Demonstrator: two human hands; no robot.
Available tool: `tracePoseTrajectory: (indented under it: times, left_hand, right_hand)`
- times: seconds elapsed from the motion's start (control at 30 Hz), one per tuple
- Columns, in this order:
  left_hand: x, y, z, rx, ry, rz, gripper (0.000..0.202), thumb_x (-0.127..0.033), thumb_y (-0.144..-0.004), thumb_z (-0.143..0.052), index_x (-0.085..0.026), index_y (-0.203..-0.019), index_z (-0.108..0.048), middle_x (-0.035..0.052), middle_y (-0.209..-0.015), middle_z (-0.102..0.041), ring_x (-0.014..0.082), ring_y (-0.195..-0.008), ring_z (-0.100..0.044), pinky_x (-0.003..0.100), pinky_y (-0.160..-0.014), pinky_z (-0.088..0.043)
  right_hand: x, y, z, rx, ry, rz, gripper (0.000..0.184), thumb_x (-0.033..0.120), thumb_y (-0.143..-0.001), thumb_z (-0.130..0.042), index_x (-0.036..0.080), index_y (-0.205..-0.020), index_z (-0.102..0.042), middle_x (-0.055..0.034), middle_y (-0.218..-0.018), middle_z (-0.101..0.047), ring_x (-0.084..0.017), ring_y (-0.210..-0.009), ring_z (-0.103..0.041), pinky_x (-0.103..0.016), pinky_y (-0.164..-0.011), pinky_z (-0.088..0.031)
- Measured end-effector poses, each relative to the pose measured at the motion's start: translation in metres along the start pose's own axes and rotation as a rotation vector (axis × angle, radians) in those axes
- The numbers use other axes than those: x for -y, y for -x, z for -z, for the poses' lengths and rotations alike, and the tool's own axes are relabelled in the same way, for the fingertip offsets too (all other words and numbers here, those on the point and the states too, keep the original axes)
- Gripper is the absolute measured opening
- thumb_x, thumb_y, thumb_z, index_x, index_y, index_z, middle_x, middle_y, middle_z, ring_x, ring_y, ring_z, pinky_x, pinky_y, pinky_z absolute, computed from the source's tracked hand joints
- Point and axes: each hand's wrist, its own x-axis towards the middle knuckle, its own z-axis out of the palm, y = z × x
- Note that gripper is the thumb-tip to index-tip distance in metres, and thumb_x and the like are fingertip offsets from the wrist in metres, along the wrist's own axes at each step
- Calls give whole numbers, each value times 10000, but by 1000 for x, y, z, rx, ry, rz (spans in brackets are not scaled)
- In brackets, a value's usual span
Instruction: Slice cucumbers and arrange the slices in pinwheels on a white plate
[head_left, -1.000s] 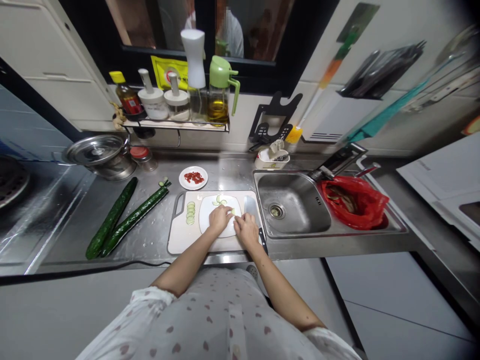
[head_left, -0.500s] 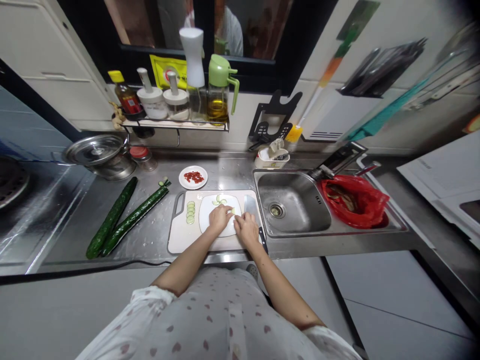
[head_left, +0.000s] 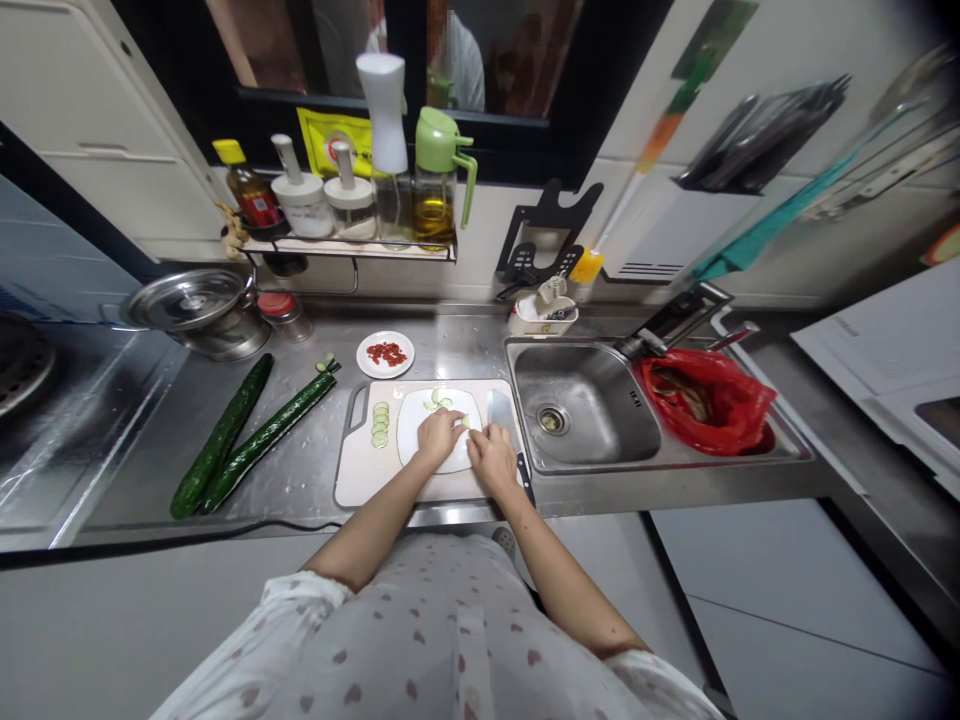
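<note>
My left hand (head_left: 439, 436) rests on a white plate (head_left: 411, 428) that lies on the cutting board (head_left: 360, 480). Its fingers are curled and pinch a pale cucumber slice (head_left: 466, 422). My right hand (head_left: 493, 457) sits close beside it at the plate's right edge, fingers bent inward; what they hold is hidden. A few slices (head_left: 439, 400) lie at the plate's far rim. A short row of slices (head_left: 381, 424) lies on the board to the left. A cleaver (head_left: 500, 410) lies flat on the board just beyond my right hand.
Two whole cucumbers (head_left: 247, 435) lie on the steel counter at left, near a lidded pot (head_left: 196, 310). A small dish of red chilli (head_left: 385, 354) sits behind the board. At right are the sink (head_left: 585, 415) and a red bag (head_left: 709, 395). A condiment shelf (head_left: 352, 245) runs along the wall.
</note>
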Motion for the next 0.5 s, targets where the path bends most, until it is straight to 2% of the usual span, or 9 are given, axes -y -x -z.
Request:
tracePoseTrajectory:
  times: [0.5]
  left_hand:
    - [0,0,0,-15,23,10,292,-348,-871,-585,-300,-1141,-684,19,-992,-674,173,-930,-610,264,-794,-450]
  right_hand:
    - [0,0,-1,-25,-17,1,269,339,-945,-475,233,-1085,-679,-77,-996,-533,-208,-920,-408,-288,-724,-295]
